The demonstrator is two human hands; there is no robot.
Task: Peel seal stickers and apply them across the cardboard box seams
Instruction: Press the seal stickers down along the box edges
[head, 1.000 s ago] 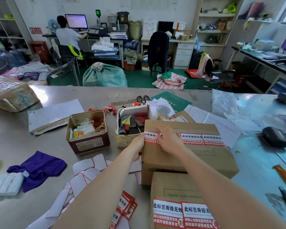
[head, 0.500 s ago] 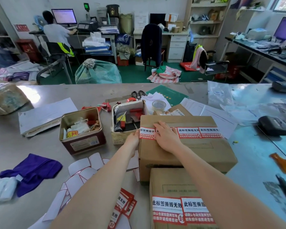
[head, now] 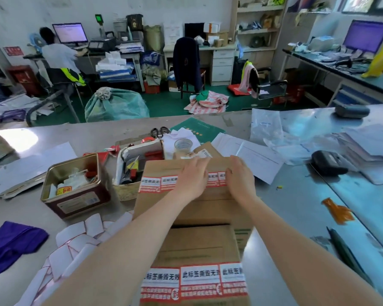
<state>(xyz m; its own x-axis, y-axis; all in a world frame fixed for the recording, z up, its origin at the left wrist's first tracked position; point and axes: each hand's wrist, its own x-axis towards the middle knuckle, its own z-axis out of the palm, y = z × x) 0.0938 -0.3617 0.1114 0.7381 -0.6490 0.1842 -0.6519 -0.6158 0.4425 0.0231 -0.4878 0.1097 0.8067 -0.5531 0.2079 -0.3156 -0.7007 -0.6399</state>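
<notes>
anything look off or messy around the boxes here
Peeled white backing papers lie scattered loose on the table left of the near box. The seal stickers on the far box sit in a fairly straight row under both hands.

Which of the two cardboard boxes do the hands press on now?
The farther box: both the left hand and right hand lie flat on its sticker row. The nearer box is untouched.

Matt brown cardboard is being shown by the far box point(head: 199, 202) and the near box point(head: 199, 246). Glossy printed paper is being seen in the seal stickers point(head: 159, 184). Light is being reflected by the smooth metal table point(head: 53, 133) and tin point(head: 75, 186); soft cloth point(head: 11, 241) is being left matt.
</notes>
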